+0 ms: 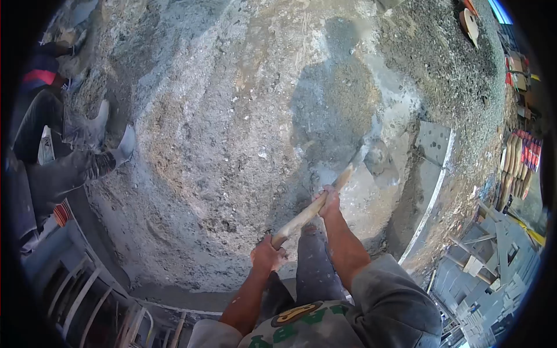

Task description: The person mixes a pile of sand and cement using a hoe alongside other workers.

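A pale wooden handle [307, 214] slants across the middle of the head view, held in both my hands. My left hand [268, 254] is wrapped around its lower, near end. Further up the shaft, my right hand [329, 200] grips it with the fingers closed. The handle runs up and to the right to a grey-smeared head [380, 159], which looks like a shovel's. That head rests in wet grey mix [360, 200] and its outline is hard to make out. My leg [316, 267] stands just below the handle.
A broad bed of gravel and grey powder [214, 133] spreads ahead. On the left are another person's legs [64, 174] and pale boots [125, 144]. A straight pale edge [432, 191] lies right. Bundled wooden-handled items [513, 162], scrap boards [487, 249] and a barred frame [87, 296] stand around.
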`<act>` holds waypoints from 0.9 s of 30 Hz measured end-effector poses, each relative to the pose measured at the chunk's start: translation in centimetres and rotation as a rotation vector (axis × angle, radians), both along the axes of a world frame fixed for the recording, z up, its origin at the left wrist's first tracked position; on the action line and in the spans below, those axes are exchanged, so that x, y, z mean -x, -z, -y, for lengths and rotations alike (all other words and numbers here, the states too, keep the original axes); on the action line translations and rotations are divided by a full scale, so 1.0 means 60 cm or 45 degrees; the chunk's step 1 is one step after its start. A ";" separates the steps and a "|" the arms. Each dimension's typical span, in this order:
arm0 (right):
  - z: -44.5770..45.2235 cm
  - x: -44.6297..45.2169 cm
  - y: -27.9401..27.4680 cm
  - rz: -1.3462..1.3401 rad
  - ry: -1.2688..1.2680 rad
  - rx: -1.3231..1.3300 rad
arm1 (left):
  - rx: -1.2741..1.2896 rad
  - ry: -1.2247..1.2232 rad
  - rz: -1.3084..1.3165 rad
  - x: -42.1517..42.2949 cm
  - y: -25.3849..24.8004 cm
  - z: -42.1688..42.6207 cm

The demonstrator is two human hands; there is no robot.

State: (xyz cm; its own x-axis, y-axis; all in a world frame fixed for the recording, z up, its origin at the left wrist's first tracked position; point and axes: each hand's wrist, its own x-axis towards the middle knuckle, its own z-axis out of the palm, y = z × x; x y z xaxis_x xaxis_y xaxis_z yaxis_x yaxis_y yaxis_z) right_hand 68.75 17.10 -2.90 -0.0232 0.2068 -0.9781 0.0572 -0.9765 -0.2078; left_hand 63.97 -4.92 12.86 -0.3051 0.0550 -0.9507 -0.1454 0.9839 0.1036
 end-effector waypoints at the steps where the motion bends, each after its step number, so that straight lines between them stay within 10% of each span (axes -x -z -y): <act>1: -0.007 0.001 -0.032 -0.095 0.054 -0.005 | -0.071 0.035 -0.061 0.002 -0.001 0.015; 4: -0.049 0.007 -0.089 -0.106 0.064 -0.050 | -0.362 0.242 -0.170 0.059 -0.064 0.010; 7: -0.125 -0.007 -0.147 -0.070 -0.028 -0.183 | -0.705 -0.179 0.061 0.124 -0.162 -0.010; 15: -0.214 -0.328 -0.271 0.593 -1.805 -0.363 | -0.623 -0.309 -0.900 0.155 -0.193 0.240; 22: 0.032 -0.526 -0.274 0.676 -1.756 -0.087 | -0.617 -0.854 -0.789 0.003 -0.164 0.585; 27: 0.191 -0.590 -0.464 -0.155 -2.434 -0.790 | -0.318 -0.869 -0.737 -0.111 -0.151 0.706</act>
